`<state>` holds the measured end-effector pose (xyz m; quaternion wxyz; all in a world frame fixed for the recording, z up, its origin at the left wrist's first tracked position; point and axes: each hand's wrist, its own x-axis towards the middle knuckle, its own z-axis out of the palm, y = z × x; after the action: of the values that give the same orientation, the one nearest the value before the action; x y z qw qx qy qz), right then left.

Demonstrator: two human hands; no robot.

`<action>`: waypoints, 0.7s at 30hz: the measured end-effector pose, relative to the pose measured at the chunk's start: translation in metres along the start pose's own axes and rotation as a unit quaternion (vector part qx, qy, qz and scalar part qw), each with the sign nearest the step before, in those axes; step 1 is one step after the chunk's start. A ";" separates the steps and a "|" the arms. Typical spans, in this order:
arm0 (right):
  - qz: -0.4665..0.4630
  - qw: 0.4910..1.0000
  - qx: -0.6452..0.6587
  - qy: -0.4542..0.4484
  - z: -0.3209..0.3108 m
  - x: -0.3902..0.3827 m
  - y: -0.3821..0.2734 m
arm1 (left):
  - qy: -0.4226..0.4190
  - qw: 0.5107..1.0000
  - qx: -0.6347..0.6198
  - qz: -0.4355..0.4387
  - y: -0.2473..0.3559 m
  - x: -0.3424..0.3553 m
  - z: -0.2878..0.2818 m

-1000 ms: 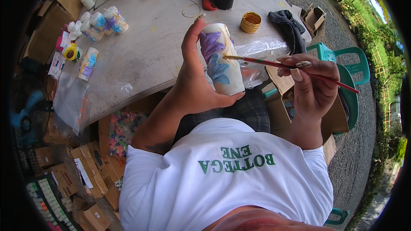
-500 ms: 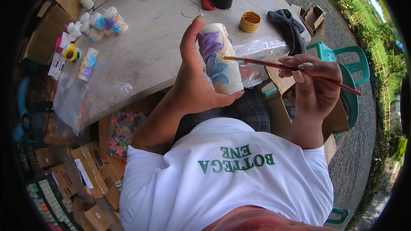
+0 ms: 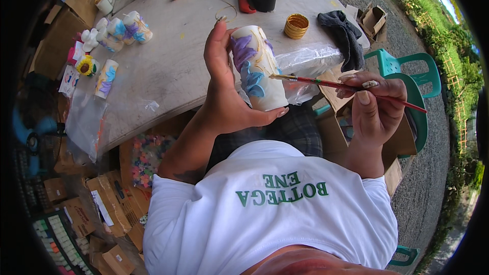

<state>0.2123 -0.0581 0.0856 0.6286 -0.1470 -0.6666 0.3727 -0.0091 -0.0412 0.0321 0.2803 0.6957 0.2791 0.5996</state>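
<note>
One yellow flower (image 3: 86,65) sits at the left of the table (image 3: 178,66), near several white cylinders (image 3: 136,26) with blue and purple flowers. Farther right, the left hand (image 3: 221,89) grips a similar flowered cylinder (image 3: 269,93), tilted, above the table's near edge. A red-handled paintbrush (image 3: 326,82), its tip at that cylinder's right side, runs to the right hand (image 3: 374,103), pinched between thumb and fingers, near a green chair (image 3: 382,61).

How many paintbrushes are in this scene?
1 that I can see: the red-handled paintbrush in the right hand, its tip at or near the flowered white cylinder in the left hand. Others may be hidden.
</note>
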 end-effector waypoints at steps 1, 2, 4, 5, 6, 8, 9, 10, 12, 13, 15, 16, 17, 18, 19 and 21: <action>0.003 1.000 0.001 -0.003 0.000 0.000 0.000 | 0.001 1.000 0.000 0.000 0.000 0.000 0.000; 0.004 1.000 0.000 -0.003 0.001 0.000 0.000 | 0.001 1.000 0.001 0.000 -0.001 0.000 0.000; 0.006 1.000 -0.004 -0.003 0.003 0.000 0.000 | 0.003 1.000 -0.002 0.002 -0.001 0.000 0.000; 0.008 1.000 -0.004 -0.004 0.003 -0.001 0.000 | 0.004 1.000 -0.005 0.004 -0.001 0.000 0.001; 0.011 1.000 -0.005 -0.005 0.003 -0.001 0.000 | 0.005 1.000 -0.008 0.006 -0.001 0.001 0.001; 0.017 1.000 -0.007 -0.009 0.003 -0.002 -0.001 | 0.007 1.000 -0.010 0.003 -0.001 0.001 0.001; 0.019 1.000 -0.009 -0.012 0.001 -0.003 -0.001 | 0.008 1.000 -0.012 0.001 -0.001 0.001 0.001; 0.022 1.000 -0.011 -0.016 0.001 -0.004 -0.002 | 0.008 1.000 -0.013 0.002 0.000 0.002 0.001; 0.016 1.000 -0.003 -0.011 0.001 -0.003 -0.002 | 0.008 1.000 -0.015 0.003 0.000 0.002 0.001; 0.014 1.000 0.000 -0.007 0.001 -0.003 -0.002 | 0.010 1.000 -0.017 0.006 0.000 0.002 0.002; 0.012 1.000 -0.002 0.004 0.003 -0.002 0.000 | 0.016 1.000 -0.021 0.013 0.000 0.003 0.002; 0.011 1.000 -0.003 0.010 0.004 -0.001 0.000 | 0.004 1.000 -0.009 0.009 0.001 0.003 0.001; 0.015 1.000 -0.004 0.002 0.004 -0.003 0.000 | -0.007 1.000 0.002 0.004 0.002 0.003 0.000; 0.020 1.000 -0.006 -0.005 0.003 -0.005 -0.001 | -0.019 1.000 0.015 0.000 0.003 0.003 -0.002; 0.025 1.000 -0.007 -0.013 0.003 -0.006 -0.001 | -0.003 1.000 0.005 0.006 0.002 0.003 -0.001; 0.017 1.000 -0.001 -0.011 0.005 -0.005 -0.001 | 0.026 0.999 -0.013 0.017 0.000 0.003 0.003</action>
<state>0.2090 -0.0641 0.0833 0.6148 -0.1544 -0.6712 0.3842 -0.0058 -0.0396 0.0338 0.2719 0.6807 0.2668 0.6258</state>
